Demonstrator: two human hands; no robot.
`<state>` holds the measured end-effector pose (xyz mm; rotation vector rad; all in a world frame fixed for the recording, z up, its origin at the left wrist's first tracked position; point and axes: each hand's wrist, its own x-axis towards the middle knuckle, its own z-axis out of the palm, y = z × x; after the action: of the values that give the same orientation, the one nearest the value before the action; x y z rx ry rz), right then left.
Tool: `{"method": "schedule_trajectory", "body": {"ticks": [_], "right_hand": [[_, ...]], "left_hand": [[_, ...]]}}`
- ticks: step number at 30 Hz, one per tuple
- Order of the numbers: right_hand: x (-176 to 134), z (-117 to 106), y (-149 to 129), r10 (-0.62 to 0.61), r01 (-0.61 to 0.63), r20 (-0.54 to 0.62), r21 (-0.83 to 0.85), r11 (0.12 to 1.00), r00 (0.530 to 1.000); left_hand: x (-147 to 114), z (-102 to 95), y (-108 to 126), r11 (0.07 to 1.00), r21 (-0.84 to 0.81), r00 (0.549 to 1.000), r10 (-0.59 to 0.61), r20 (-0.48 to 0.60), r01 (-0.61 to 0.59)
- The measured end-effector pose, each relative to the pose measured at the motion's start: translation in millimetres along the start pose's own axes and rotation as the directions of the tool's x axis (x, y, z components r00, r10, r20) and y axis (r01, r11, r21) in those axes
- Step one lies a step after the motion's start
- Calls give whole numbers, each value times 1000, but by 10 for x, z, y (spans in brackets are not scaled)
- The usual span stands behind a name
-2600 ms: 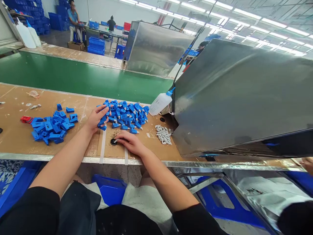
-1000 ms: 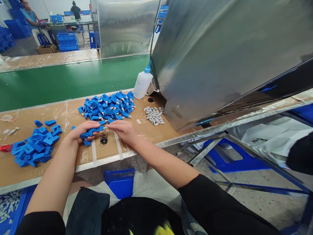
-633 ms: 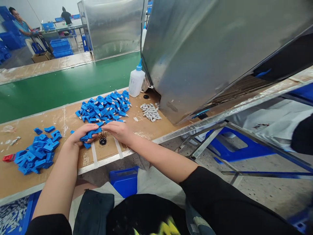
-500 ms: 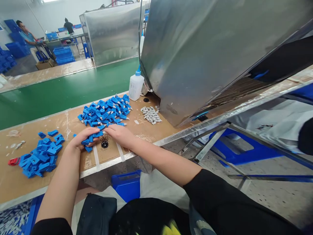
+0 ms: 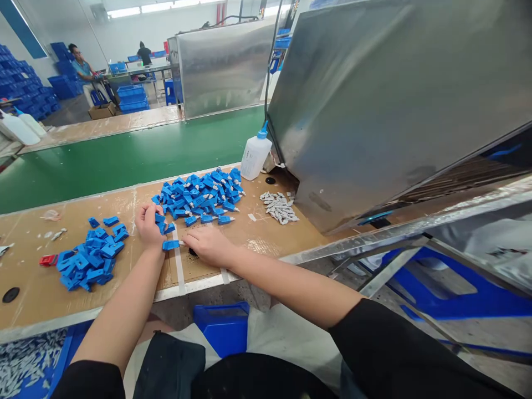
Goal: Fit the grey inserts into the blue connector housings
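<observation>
My left hand point(image 5: 148, 226) is closed around a few small blue plastic pieces point(image 5: 160, 221) at the near edge of a heap. To its right, my right hand point(image 5: 211, 245) pinches the pale tip of one blue plastic piece point(image 5: 170, 245), which points left toward my left wrist. Behind both hands lies the heap of blue pieces point(image 5: 199, 194), many with pale tips sticking out. Another pile of blue pieces point(image 5: 89, 257) is left of my left forearm, with a red piece point(image 5: 49, 260) beside it. My right fingers partly cover a dark round spot on the board.
A white bottle with a blue cap point(image 5: 255, 155) stands behind small grey parts point(image 5: 279, 208). A large metal housing point(image 5: 374, 111) rises at the right. Beyond the bench runs a green belt point(image 5: 166, 149). A bin of grey parts point(image 5: 31, 360) sits lower left. Two people are far back.
The view has shifted, so the bench appears farther right. My hands have moved apart; the right one now holds a single blue piece away from those in my left.
</observation>
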<state>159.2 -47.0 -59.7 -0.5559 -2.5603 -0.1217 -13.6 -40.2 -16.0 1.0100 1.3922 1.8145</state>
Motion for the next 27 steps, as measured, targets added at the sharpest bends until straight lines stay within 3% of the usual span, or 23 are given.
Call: {"method": "schedule_trajectory", "body": {"ticks": [5,10,17,22,27], "right_hand": [[-4,10,13,44,-45,27,21,999,999],[-4,-24,36,61,-67,75,76,995,995],[-23,-24,68,3,-7,37,99,995,999],[-51,89,101,22,-23,23,77,997,999],[-31,74,100,16,-18,21,97,995,1000]], "left_hand": [[11,3,-48,998,46,989,57,-136,-51],[-2,57,-69,997,-24,994,74,-84,-76],[50,133,-101,998,-37,998,-49,30,50],[33,185,-114,999,1,998,-49,35,49],[67,174,-111,998,-67,998,-15,58,19]]}}
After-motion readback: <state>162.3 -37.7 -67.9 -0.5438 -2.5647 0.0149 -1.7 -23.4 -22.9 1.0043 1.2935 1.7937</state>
